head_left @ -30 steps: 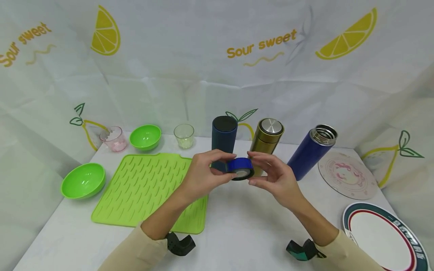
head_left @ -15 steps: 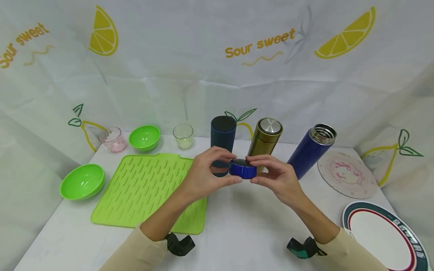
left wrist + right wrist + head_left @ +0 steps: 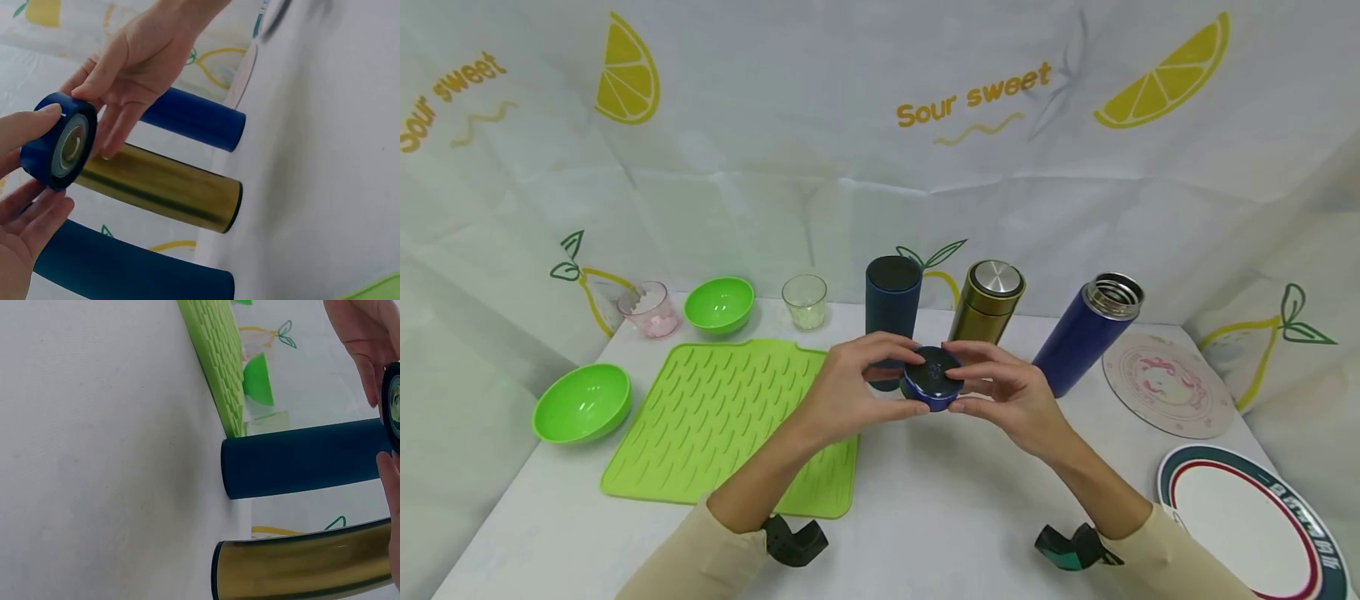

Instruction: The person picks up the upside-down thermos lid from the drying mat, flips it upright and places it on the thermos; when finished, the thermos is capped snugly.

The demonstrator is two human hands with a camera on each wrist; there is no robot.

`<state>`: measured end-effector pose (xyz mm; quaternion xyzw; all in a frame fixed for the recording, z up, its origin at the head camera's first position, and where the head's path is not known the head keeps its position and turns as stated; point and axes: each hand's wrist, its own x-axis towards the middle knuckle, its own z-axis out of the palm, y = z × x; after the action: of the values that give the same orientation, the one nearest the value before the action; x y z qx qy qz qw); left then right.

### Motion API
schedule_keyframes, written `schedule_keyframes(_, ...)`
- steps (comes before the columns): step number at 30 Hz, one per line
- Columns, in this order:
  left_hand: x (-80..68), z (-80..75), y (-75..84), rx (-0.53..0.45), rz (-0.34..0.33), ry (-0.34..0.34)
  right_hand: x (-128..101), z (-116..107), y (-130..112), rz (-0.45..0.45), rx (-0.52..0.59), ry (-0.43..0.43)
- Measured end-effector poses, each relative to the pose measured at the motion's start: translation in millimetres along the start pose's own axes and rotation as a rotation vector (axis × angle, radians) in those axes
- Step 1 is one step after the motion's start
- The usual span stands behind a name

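Observation:
Above the table in the head view, both hands pinch one round blue bottle lid (image 3: 933,377) with a dark top. My left hand (image 3: 847,390) holds its left side between fingers and thumb. From the right, my right hand (image 3: 1009,398) grips the other side, one fingertip on the top. The lid's hollow underside (image 3: 74,147) shows in the left wrist view. Behind the hands stand a dark teal bottle (image 3: 892,304) and a gold bottle (image 3: 988,308) with a steel-topped cap. Right of them is a blue bottle (image 3: 1078,342), its threaded steel mouth uncovered.
A green ridged mat (image 3: 722,425) lies at the left. Around it are two green bowls (image 3: 583,404) (image 3: 720,307), a pink glass (image 3: 651,310) and a clear glass (image 3: 805,302). At the right lie a pink round mat (image 3: 1168,387) and a white-centred plate (image 3: 1243,533).
Between my hands the lid has turned over: its hollow underside faced me earlier, now its dark top does. My fingers have shifted around it. The bottles stay where they were.

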<state>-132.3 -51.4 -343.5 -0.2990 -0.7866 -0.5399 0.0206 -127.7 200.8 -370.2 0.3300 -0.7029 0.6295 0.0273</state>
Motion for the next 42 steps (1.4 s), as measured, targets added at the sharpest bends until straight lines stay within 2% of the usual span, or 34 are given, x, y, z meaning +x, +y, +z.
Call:
schedule_keyframes(5, 0.2, 1.7, -0.6, 0.07, 0.077, -0.05, 0.6, 0.7, 3.7, -0.04, -0.006, 0.005)
schedule_keyframes(10, 1.0, 2.6, 0.1, 0.15, 0.118, -0.039, 0.8, 2.1, 5.4, -0.065, -0.011, -0.003)
schedule_keyframes(14, 0.9, 2.8, 0.2, 0.168, 0.127, -0.04, 1.0, 2.9, 5.9, -0.082, -0.011, -0.005)
schedule_keyframes(20, -0.1, 0.2, 1.8, 0.171, 0.116, -0.04, 1.3, 5.8, 2.6, -0.054, -0.011, -0.009)
schedule_keyframes(25, 0.5, -4.5, 0.6, 0.155, 0.107, -0.052, 1.8, 4.2, -6.0, -0.014, -0.086, -0.013)
schedule_keyframes(30, -0.6, -8.1, -1.5, 0.157, 0.089, -0.041, -2.8, -6.7, -8.6, -0.03, -0.108, -0.015)
schedule_keyframes(36, -3.5, -10.4, -3.2, 0.138, 0.08, -0.052, -10.7, -23.8, -17.7, -0.049, -0.107, 0.075)
schedule_keyframes(40, -6.2, -12.6, -4.6, 0.124, 0.081, -0.073, -14.3, -39.7, -28.7, -0.113, -0.101, 0.175)
schedule_keyframes(42, -7.4, -13.4, -5.5, 0.122, 0.08, -0.08, -15.7, -49.8, -34.1, -0.152, -0.134, 0.235)
